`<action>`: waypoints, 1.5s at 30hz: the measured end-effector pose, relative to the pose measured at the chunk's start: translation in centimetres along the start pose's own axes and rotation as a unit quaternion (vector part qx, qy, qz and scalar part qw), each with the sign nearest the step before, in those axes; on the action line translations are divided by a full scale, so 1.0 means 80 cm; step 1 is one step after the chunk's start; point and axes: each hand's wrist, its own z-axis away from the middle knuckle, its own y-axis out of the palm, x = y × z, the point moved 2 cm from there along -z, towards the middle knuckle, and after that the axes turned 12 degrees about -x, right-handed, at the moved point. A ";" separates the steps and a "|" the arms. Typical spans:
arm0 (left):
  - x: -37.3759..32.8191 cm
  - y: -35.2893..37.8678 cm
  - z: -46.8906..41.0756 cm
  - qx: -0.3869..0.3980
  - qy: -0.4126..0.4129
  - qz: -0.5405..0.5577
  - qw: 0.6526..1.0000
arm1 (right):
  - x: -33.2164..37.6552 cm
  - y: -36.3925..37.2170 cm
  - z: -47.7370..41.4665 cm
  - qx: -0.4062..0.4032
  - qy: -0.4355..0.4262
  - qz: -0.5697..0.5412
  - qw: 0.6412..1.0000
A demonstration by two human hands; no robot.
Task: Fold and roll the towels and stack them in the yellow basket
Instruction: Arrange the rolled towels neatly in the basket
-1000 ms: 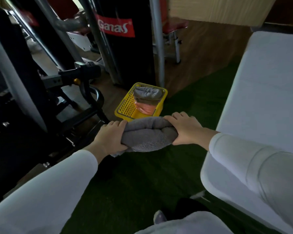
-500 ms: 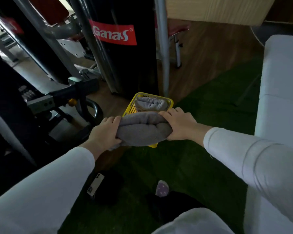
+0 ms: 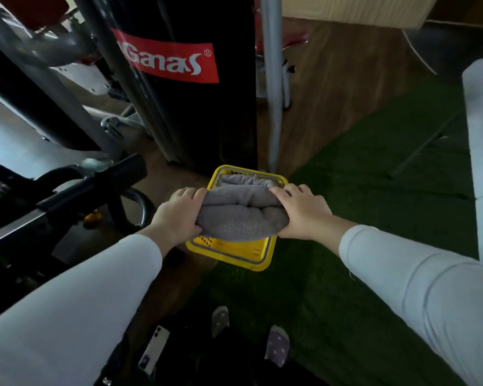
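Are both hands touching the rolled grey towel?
Touching. The head view shows the left hand and right hand gripping the rolled grey towel at its ends.

I counted two hands, a left hand (image 3: 179,215) and a right hand (image 3: 304,213). Two grey towels showed, a held towel (image 3: 240,215) and a lower towel (image 3: 243,180). There was one yellow basket (image 3: 234,257), one phone (image 3: 154,349), two socks, a left sock (image 3: 220,320) and a right sock (image 3: 276,345), and one black bag (image 3: 207,121).

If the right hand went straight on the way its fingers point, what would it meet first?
Likely the grey towel already in the yellow basket, just past the rolled towel the right hand grips; depth unclear.
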 end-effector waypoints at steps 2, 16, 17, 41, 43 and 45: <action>0.014 0.019 -0.026 0.009 0.013 0.004 1.000 | 0.000 0.013 -0.020 0.002 0.019 0.008 1.000; 0.091 0.202 -0.148 0.070 0.064 -0.006 0.995 | 0.018 0.177 -0.145 0.075 0.117 0.022 0.990; 0.096 0.221 -0.154 0.071 0.067 -0.005 0.995 | 0.019 0.198 -0.153 0.079 0.119 0.025 0.989; 0.131 0.685 -0.229 0.120 0.112 0.006 0.986 | -0.004 0.678 -0.274 0.199 0.150 0.116 0.961; 0.132 0.709 -0.229 0.119 0.110 0.000 0.987 | 0.000 0.703 -0.280 0.213 0.135 0.156 0.955; 0.132 0.728 -0.235 0.120 0.113 -0.001 0.986 | -0.001 0.722 -0.285 0.216 0.129 0.178 0.951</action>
